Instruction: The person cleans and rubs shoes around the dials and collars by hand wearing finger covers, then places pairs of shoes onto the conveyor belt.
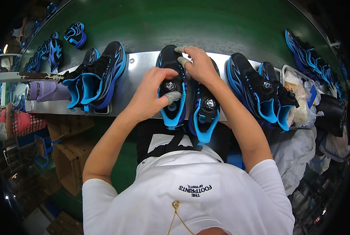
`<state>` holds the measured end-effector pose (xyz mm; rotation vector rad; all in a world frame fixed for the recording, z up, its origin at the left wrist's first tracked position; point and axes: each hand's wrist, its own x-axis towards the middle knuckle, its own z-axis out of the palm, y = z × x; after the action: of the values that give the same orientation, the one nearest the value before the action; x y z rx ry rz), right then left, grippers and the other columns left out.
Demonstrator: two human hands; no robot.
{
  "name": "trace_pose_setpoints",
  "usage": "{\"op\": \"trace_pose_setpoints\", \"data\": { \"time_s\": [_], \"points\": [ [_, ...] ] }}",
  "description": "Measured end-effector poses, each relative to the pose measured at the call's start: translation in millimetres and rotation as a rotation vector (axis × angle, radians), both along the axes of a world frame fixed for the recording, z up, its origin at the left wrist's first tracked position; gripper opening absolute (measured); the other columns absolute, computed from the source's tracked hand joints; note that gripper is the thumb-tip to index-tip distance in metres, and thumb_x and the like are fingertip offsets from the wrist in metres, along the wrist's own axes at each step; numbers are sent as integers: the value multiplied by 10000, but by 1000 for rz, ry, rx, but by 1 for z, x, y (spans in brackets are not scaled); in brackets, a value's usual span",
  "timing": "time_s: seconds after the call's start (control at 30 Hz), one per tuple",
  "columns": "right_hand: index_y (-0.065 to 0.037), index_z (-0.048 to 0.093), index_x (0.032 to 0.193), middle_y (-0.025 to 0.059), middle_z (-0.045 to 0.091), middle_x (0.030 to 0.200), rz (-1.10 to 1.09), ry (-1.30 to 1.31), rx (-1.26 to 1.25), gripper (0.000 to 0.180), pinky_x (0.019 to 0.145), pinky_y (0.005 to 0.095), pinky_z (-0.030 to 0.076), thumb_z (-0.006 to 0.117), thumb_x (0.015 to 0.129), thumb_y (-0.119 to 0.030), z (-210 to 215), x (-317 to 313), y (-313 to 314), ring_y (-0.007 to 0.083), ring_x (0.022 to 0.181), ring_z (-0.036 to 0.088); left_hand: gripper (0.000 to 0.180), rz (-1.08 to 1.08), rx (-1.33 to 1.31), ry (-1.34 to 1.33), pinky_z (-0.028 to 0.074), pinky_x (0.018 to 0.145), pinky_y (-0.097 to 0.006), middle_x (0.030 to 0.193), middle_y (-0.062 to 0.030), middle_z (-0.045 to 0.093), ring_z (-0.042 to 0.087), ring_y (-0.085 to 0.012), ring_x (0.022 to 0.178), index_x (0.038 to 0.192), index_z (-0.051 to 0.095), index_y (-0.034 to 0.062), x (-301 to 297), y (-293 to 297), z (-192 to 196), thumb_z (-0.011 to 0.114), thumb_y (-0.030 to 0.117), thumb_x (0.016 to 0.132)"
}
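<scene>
Two black sneakers with bright blue lining and a round dial on the tongue lie side by side in front of me, heels toward me. My left hand [154,94] curls over the left sneaker [168,56], thumb and fingers gripping around its dial. My right hand [198,64] reaches across the right sneaker [206,117] to the left sneaker's toe, its thumb and forefinger close together there. What lies between those right fingertips, if anything, is too small to tell. Pale covers sit on several fingertips. The right sneaker's toe is partly hidden by my right hand and forearm.
A pair of matching sneakers [100,78] stands on the left, another pair [253,86] on the right. Beside them are a purple bottle [51,91] and a bin of plastic bags [300,94]. Green conveyor belt [206,23] runs behind, carrying more shoes. Cardboard boxes [69,156] stand below left.
</scene>
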<state>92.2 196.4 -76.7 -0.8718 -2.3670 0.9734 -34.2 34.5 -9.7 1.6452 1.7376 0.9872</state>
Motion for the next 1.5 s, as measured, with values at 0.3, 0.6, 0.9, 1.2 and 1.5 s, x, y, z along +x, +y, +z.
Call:
{"op": "trace_pose_setpoints", "data": {
  "time_s": [0.3, 0.6, 0.9, 1.2, 1.5],
  "points": [
    [-122, 656, 1198, 135, 648, 1109, 13, -19, 15, 337, 913, 390, 471, 648, 865, -171, -1, -1, 1, 317, 1059, 583, 540, -100, -82, -183, 412, 822, -286, 1000, -18, 600, 470, -149, 891, 1301, 548, 53, -9, -3, -3, 676, 54, 777],
    [-136, 653, 1202, 130, 647, 1129, 3, -9, -10, 329, 891, 379, 482, 636, 876, -173, 2, -2, 0, 304, 1035, 593, 414, -66, -80, -256, 418, 881, -283, 1036, -39, 615, 551, -162, 992, 1202, 630, 51, -18, -6, -15, 709, 106, 800],
    [-132, 651, 1193, 119, 650, 1130, -2, -15, -7, 316, 866, 363, 490, 632, 880, -166, -1, -3, 1, 287, 994, 600, 408, 182, 23, 4, 447, 862, -321, 1021, -54, 617, 570, -186, 986, 1160, 621, 48, 0, -9, -23, 745, 133, 781],
    [-113, 651, 1195, 125, 654, 1126, 19, 10, 45, 317, 833, 355, 501, 632, 879, -134, -5, -2, 2, 266, 922, 614, 383, -177, -158, -314, 389, 942, -288, 1167, -42, 647, 551, -160, 1075, 1228, 631, 79, -28, -5, -16, 674, 131, 851],
    [-104, 683, 1125, 164, 654, 1085, 16, 56, -125, 277, 870, 395, 493, 631, 853, -120, 9, 0, 2, 338, 949, 625, 346, -132, -106, -247, 402, 964, -345, 1223, -73, 634, 541, -224, 1141, 1199, 636, 74, -27, -9, -11, 658, 134, 859]
  ]
}}
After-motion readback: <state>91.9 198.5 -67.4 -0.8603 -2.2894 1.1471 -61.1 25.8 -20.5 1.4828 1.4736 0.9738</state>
